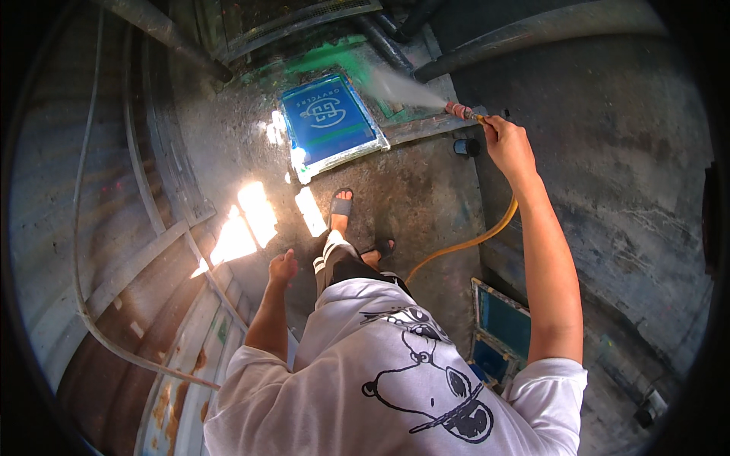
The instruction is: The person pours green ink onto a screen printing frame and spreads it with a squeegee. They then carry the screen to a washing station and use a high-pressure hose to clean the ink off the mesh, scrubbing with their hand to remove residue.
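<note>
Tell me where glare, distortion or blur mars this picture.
Head view: sunlight burns patches of the floor to near-white; head view: the fisheye leaves a dark, rounded rim; head view: spray from the pink nozzle beyond the right hand shows as a soft, pale blur.

Room: dim overall, darkest at the far side and along the right wall
Sun patches: hard-edged, blown out to white on the floor, left of centre
Blue panel: spots of glare at its left edge
Water spray: pale, hazy, soft in outline
Shirt: softly lit, gentle fold shadows
Rim: black circular vignette, straight edges bending
</note>
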Motion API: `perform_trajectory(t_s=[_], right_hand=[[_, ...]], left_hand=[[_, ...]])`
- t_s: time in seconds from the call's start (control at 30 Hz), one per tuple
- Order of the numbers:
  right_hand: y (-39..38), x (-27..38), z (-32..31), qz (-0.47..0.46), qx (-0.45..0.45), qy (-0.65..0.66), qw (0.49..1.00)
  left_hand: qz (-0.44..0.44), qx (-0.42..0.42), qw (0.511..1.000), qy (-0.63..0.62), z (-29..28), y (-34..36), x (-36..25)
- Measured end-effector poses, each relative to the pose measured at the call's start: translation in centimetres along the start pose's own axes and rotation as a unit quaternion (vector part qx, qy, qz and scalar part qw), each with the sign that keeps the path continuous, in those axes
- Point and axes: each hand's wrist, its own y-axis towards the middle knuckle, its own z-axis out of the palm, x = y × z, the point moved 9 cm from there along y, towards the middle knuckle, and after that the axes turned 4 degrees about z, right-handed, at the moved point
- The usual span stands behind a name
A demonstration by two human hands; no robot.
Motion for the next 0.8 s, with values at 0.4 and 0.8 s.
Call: perform_trajectory(t_s=[0.4, 0.8], right_hand=[[0.9, 1.3, -0.4, -0.033, -0.008, 0.018, 0.999], [1.2, -0.9, 1.1, -0.013, 0.04, -0.025, 0.999]], left_hand=[[-0.002, -0.006, 0.996, -0.091, 2.7, -1.4, -5.2], [-0.01, -0.008, 0.998, -0.065, 1.8, -0.5, -2.8]])
